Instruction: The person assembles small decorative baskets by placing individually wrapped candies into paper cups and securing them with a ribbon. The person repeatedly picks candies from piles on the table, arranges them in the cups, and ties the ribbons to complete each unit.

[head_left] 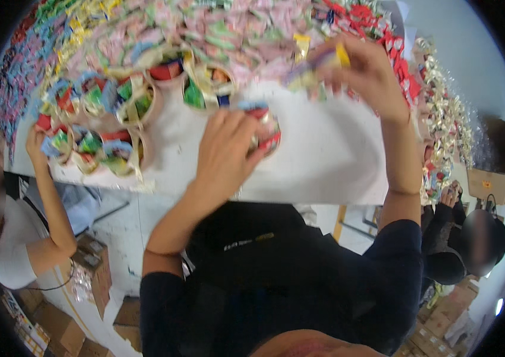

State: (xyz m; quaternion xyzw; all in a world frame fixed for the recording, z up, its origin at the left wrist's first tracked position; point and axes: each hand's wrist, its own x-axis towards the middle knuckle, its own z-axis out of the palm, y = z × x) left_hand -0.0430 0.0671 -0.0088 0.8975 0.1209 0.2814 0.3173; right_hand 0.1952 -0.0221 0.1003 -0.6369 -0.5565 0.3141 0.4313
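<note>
My left hand [224, 149] curls over the near side of a small round tub [271, 138] on the white table, its fingers gripping the rim. Red, blue and pale wrapped sweets fill the tub. Above the table to the right, my right hand [364, 74] pinches several wrapped sweets [316, 68] with purple, yellow and pale wrappers, smeared by motion. A pale tub [208, 86] of mixed sweets with a ribbon-like strip stands just beyond my left hand. More filled tubs [136, 101] stand close together to the left.
Heaps of wrapped sweets [246, 35] cover the far table, pink and green in the middle, red [404, 71] and gold at right. At left a co-worker's hand [37, 146] touches a filled tub. Another person [451, 244] is at the right. Cardboard boxes [92, 268] stand below.
</note>
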